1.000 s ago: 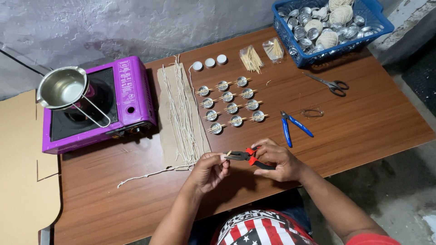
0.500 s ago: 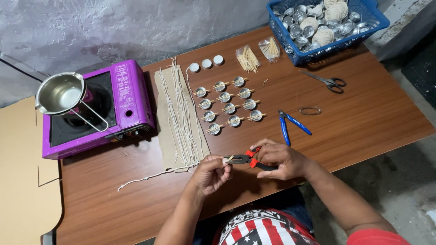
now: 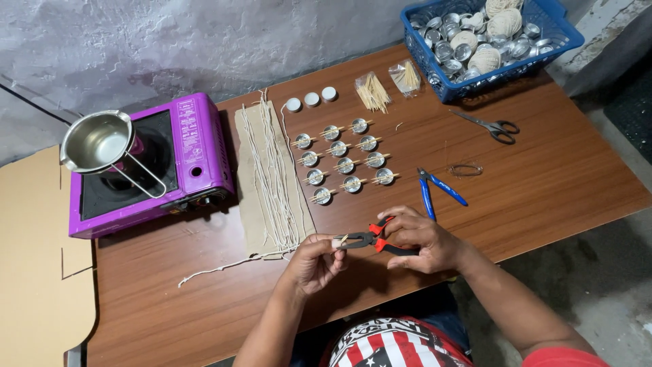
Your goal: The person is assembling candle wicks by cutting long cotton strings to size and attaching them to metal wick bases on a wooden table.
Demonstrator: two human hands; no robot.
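At the bench's front edge, the right hand (image 3: 422,238) squeezes red-handled pliers (image 3: 370,239) closed on a wick end (image 3: 341,240) the left hand (image 3: 316,261) pinches steady for crimping.

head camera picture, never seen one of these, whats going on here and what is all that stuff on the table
There is no machine here: a person works with two bare hands, and the camera sits on their head, looking down at a wooden table.

The right hand grips red-handled pliers. The left hand pinches something small at the pliers' tip; it is too small to make out, though a white string runs from there across the table.

On the table: a purple portable stove carrying a small metal pot, a cardboard strip covered with cut white strings, rows of little metal cups with sticks laid across them, three small white discs, two bags of sticks, scissors, blue-handled pliers, and a blue basket of empty cups and balls of twine.
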